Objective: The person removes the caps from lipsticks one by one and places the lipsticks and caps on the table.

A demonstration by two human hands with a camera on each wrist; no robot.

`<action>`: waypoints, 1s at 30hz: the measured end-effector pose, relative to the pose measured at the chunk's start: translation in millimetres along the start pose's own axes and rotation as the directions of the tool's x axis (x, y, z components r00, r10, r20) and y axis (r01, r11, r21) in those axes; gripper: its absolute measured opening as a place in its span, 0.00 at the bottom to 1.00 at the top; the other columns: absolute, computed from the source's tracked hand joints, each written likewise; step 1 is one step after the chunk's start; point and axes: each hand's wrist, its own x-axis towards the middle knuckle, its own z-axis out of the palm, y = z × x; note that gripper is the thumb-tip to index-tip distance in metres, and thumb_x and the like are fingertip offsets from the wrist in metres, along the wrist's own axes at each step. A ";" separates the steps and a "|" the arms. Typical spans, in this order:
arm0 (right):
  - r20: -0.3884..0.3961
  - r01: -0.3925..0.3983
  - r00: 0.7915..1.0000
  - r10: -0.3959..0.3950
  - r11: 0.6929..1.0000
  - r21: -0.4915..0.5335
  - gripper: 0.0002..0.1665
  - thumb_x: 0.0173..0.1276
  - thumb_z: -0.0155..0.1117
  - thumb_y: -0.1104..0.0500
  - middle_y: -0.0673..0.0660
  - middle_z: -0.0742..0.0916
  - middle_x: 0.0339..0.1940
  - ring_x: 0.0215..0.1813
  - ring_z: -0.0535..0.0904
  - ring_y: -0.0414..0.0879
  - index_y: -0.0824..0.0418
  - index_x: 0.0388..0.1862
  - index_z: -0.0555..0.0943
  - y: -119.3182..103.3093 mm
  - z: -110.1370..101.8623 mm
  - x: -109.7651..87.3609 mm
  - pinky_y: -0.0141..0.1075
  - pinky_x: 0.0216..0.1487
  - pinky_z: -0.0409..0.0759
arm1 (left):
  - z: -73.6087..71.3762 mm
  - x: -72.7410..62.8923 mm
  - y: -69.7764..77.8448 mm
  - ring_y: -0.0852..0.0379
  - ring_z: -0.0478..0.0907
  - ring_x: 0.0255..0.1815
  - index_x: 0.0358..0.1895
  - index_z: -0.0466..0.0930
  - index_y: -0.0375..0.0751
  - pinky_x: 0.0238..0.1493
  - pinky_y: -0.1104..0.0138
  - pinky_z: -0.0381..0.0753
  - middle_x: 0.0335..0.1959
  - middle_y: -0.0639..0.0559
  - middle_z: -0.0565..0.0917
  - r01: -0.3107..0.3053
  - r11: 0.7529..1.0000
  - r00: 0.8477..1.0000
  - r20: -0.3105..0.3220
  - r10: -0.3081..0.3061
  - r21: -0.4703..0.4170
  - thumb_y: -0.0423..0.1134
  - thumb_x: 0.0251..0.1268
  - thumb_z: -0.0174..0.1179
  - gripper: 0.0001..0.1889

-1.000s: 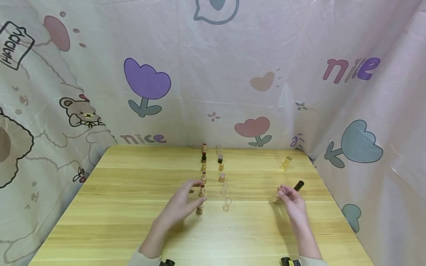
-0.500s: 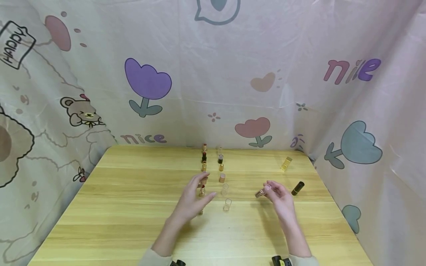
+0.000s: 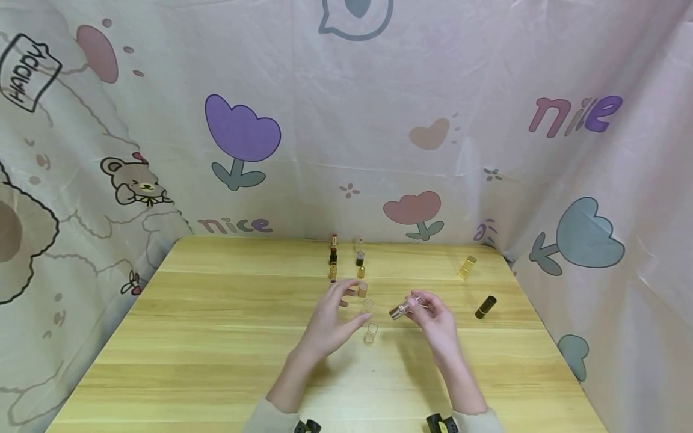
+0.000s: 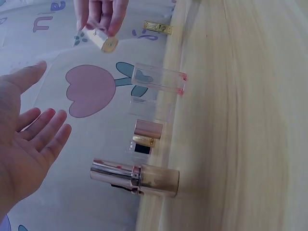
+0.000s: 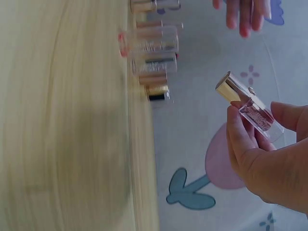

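Note:
My right hand [image 3: 437, 328] pinches a capped lipstick [image 3: 399, 310] above the table, to the right of the loose caps. In the right wrist view, this lipstick [image 5: 250, 103] has a shiny rose-gold base and a clear cap, with fingers and thumb at the clear end. My left hand [image 3: 330, 325] is held over the row of uncapped lipsticks, thumb and fingers spread with nothing between them, hiding the nearer ones. Close to its fingertips stand a rose-gold cap [image 3: 363, 290] and a clear cap [image 3: 370, 335]. A rose-gold lipstick [image 4: 113, 172] shows below this hand in the left wrist view.
Farther back stand a gold lipstick [image 3: 332, 270] and a black lipstick [image 3: 332, 257], beside a small gold cap [image 3: 361, 272] and a dark-based clear cap [image 3: 360, 260]. At right lie a black tube [image 3: 485, 307] and a gold tube [image 3: 467, 267]. A printed curtain [image 3: 303, 198] borders the table.
My right hand has carried the lipstick leftward, away from the black tube. The left hand has moved right from the lipstick row toward the caps, its fingers still spread.

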 end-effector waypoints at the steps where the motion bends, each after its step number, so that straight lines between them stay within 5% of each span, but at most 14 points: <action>1: 0.003 0.002 1.000 -0.002 1.000 0.003 0.25 0.76 0.64 0.65 0.69 0.81 0.59 0.51 0.85 0.43 0.76 0.67 0.71 0.1 2.9 -0.3 0.35 0.59 0.85 | 0.5 1.2 0.6 0.52 0.79 0.62 0.72 0.71 0.45 0.59 0.58 0.84 0.63 0.56 0.79 -0.004 1.000 1.000 0.008 0.004 0.010 0.37 0.61 0.76 0.35; 13: 0.051 0.034 0.998 -0.036 0.998 0.052 0.23 0.74 0.65 0.67 0.68 0.82 0.55 0.51 0.86 0.46 0.76 0.64 0.74 2.5 30.4 -2.4 0.37 0.59 0.85 | 7.2 9.0 0.8 0.55 0.81 0.55 0.65 0.77 0.40 0.56 0.60 0.85 0.60 0.49 0.82 -0.081 0.982 0.994 0.081 0.068 0.172 0.42 0.63 0.75 0.29; 18: 0.062 0.048 0.997 -0.054 0.995 0.082 0.24 0.74 0.65 0.67 0.69 0.81 0.57 0.51 0.85 0.46 0.77 0.64 0.72 2.8 38.7 -4.5 0.38 0.60 0.85 | 7.9 9.3 3.5 0.55 0.82 0.54 0.63 0.79 0.40 0.57 0.57 0.85 0.64 0.47 0.81 -0.049 0.984 0.993 0.119 0.029 0.173 0.42 0.65 0.73 0.25; 23: 0.057 0.047 0.997 -0.054 0.992 0.116 0.25 0.74 0.66 0.67 0.67 0.81 0.56 0.51 0.85 0.46 0.77 0.64 0.72 4.3 45.4 -6.7 0.38 0.59 0.85 | 8.6 8.8 5.1 0.56 0.82 0.51 0.59 0.80 0.43 0.53 0.59 0.86 0.57 0.52 0.83 -0.019 0.985 0.990 0.142 -0.005 0.169 0.42 0.67 0.72 0.20; 30: 0.065 0.049 0.996 -0.060 0.987 0.151 0.25 0.74 0.65 0.68 0.66 0.81 0.54 0.50 0.86 0.47 0.79 0.64 0.71 7.2 49.0 -6.5 0.39 0.58 0.86 | 8.2 7.9 1.4 0.58 0.80 0.46 0.54 0.82 0.41 0.49 0.60 0.86 0.47 0.54 0.83 -0.075 0.986 0.991 0.122 0.057 0.147 0.36 0.63 0.74 0.17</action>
